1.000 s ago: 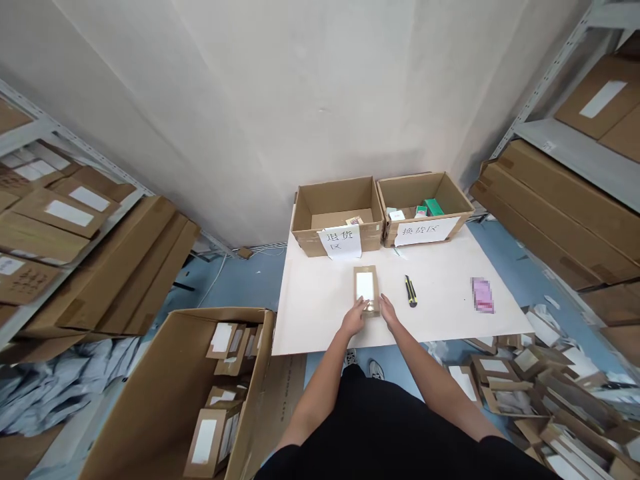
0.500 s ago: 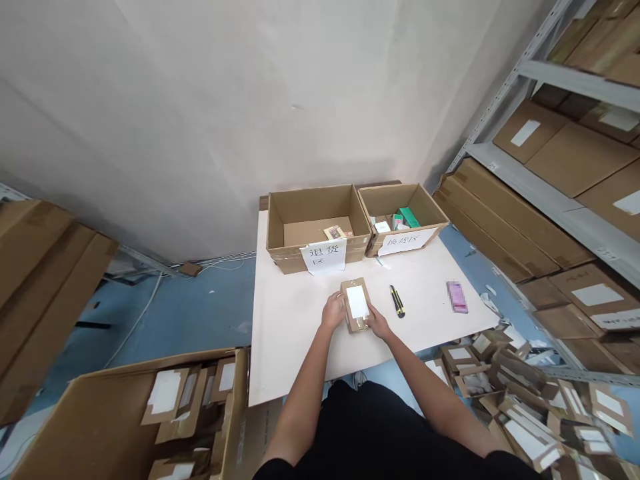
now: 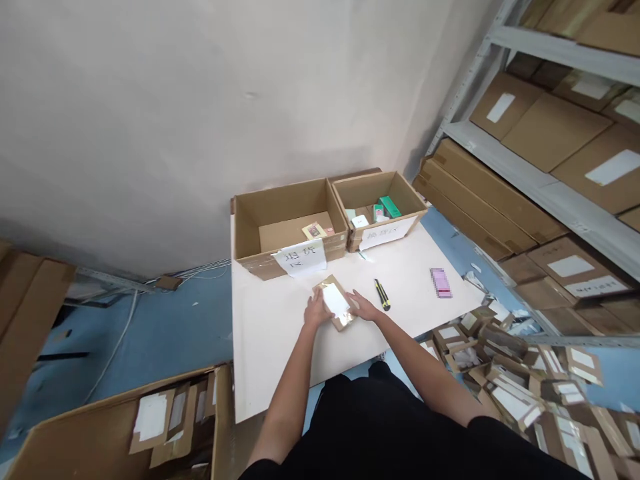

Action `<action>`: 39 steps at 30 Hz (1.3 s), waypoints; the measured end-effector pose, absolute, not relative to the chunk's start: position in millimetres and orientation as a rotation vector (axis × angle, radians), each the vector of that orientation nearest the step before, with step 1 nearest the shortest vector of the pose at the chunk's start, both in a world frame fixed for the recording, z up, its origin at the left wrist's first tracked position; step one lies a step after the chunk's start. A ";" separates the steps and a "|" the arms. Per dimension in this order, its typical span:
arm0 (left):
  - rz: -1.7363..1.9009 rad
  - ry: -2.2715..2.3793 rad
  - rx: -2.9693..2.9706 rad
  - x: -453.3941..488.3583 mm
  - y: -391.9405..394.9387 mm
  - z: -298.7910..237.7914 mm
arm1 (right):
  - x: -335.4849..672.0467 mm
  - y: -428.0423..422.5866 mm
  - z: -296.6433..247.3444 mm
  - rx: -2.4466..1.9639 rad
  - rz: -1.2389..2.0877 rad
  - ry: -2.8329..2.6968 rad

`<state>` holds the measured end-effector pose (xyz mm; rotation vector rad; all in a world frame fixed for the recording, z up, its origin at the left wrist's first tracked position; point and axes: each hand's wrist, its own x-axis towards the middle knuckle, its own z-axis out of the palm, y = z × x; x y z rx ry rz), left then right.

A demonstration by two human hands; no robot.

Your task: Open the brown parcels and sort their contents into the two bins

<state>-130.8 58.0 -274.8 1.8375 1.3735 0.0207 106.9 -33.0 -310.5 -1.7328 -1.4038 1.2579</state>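
A small cardboard box with a white label and clear tape is held between my two hands over the white table. My left hand grips its left side, and my right hand closes on the right edge. A black and yellow box cutter lies just right of my right hand. Behind the small box stand two open cartons with handwritten signs: a left carton with a few small items inside, and a right carton containing green and white packages.
On the table's right lies a pixelated pink object. Opened boxes are heaped on the floor at right, below a shelf rack of cartons. A large carton of parcels stands at lower left.
The small box has turned, its top now leaning left, with both hands still on it. My head view has shifted, so the table appears farther left and tilted.
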 end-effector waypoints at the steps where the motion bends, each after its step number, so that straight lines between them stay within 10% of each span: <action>1: -0.035 1.394 1.878 -132.9 59.0 -274.1 | 113.2 -31.3 -308.7 -1.749 1.214 -1.411; 23: -0.407 1.758 1.728 -73.5 18.7 -267.7 | 258.1 -18.4 -380.4 -2.556 1.136 -1.119; 39: -0.262 1.794 1.587 -56.7 12.6 -271.6 | 215.7 -35.2 -327.4 -1.915 1.398 -1.117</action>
